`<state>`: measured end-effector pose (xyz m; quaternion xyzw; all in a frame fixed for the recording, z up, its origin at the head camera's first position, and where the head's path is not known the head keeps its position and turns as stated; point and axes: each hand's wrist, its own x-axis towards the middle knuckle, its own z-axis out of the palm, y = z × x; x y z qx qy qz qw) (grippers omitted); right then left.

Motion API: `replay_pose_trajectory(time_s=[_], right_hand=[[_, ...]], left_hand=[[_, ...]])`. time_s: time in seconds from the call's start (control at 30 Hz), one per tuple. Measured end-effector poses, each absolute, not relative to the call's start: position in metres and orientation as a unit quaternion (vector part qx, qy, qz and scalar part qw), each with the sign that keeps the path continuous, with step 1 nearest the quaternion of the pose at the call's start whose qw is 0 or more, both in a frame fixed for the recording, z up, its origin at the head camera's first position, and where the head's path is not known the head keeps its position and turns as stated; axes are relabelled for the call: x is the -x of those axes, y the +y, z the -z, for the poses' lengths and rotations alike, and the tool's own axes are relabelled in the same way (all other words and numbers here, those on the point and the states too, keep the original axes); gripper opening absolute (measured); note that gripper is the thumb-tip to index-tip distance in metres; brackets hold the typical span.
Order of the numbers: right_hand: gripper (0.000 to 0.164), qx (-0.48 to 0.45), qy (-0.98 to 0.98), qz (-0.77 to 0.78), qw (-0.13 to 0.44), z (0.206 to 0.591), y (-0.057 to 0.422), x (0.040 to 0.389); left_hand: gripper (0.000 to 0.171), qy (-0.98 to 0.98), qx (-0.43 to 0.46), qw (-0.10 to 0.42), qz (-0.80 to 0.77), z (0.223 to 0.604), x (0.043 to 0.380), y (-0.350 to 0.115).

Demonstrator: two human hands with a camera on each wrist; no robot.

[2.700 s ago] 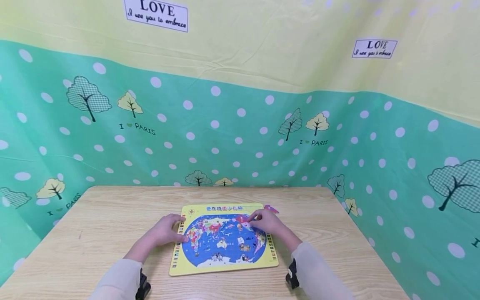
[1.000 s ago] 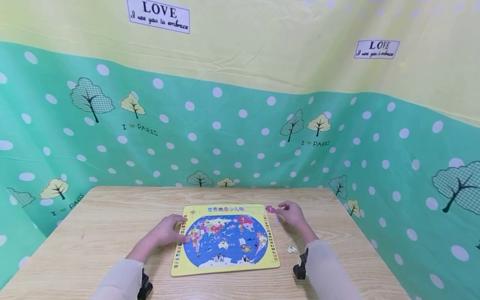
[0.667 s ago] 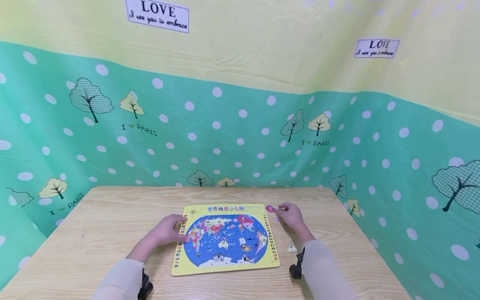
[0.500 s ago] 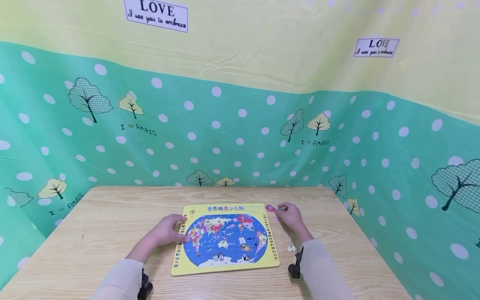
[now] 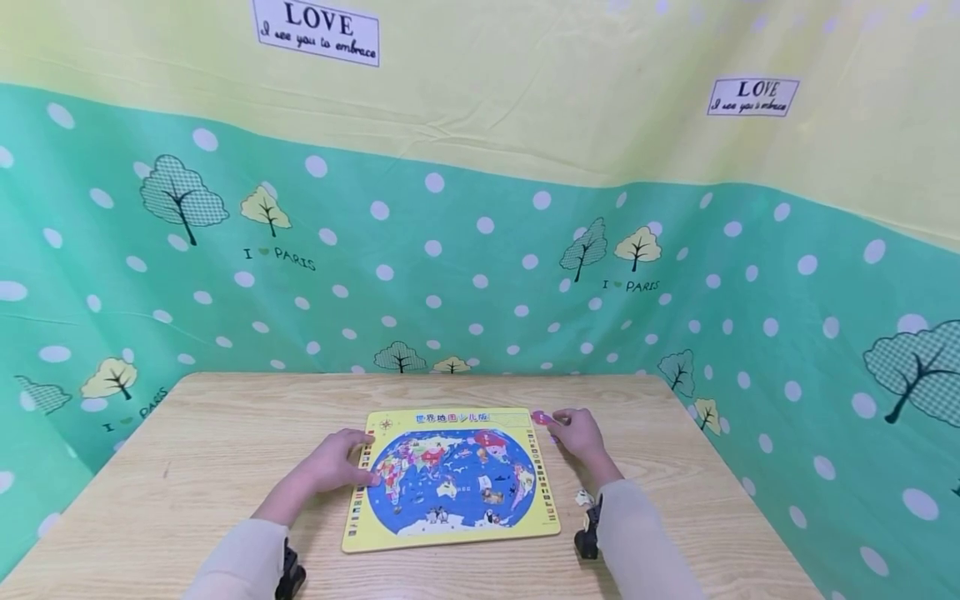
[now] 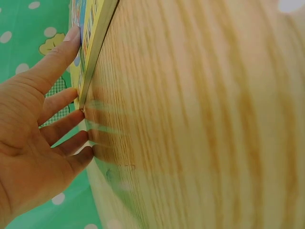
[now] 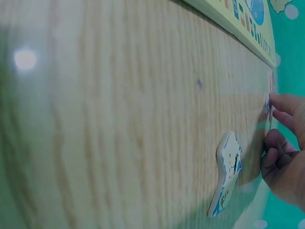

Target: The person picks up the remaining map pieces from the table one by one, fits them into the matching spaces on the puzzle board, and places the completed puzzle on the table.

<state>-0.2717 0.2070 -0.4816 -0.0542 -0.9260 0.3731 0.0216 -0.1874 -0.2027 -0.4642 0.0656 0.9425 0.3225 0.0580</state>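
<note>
A yellow-bordered world map puzzle board lies flat on the table. My left hand is at its left edge, thumb resting on the border and the other fingers fairly straight, touching the side and the table, as the left wrist view shows. Just past the board's upper right corner lies a pink-red puzzle piece. Thumb and forefinger of my right hand pinch this piece at its near end; the right wrist view sees it only edge-on. A white puzzle piece with blue edges lies on the table near my right wrist.
The light wood table reaches back to a green and yellow curtain with white dots and trees. A small purple mark shows on the wood between board and white piece.
My right hand has moved right, from the red area at the map's upper right to the pink-red piece outside the board, and stays there. The left hand and the board hold their place.
</note>
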Motion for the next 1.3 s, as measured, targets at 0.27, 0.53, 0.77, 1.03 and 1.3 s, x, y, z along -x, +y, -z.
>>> replay_pose_trajectory(time_s=[0.27, 0.53, 0.77, 1.03, 1.3], right_hand=[[0.023, 0.033, -0.932, -0.358, 0.032, 0.4793, 0.2066, 0.271], [0.019, 0.054, -0.927, -0.37, 0.016, 0.4786, 0.2062, 0.2704], [0.018, 0.067, -0.911, -0.407, 0.01, 0.4836, 0.2093, 0.2732], [0.019, 0.059, -0.908, -0.414, 0.016, 0.484, 0.2118, 0.2718], [0.019, 0.057, -0.904, -0.423, 0.014, 0.4763, 0.2126, 0.2672]], left_hand=[[0.081, 0.942, -0.063, 0.06, -0.325, 0.4632, 0.1877, -0.2019], [0.082, 0.94, -0.066, 0.058, -0.33, 0.4657, 0.1878, -0.2023], [0.082, 0.941, -0.062, 0.058, -0.328, 0.4667, 0.1879, -0.2032], [0.081, 0.94, -0.062, 0.059, -0.331, 0.4652, 0.1864, -0.2029], [0.081, 0.941, -0.067, 0.057, -0.326, 0.4628, 0.1858, -0.2027]])
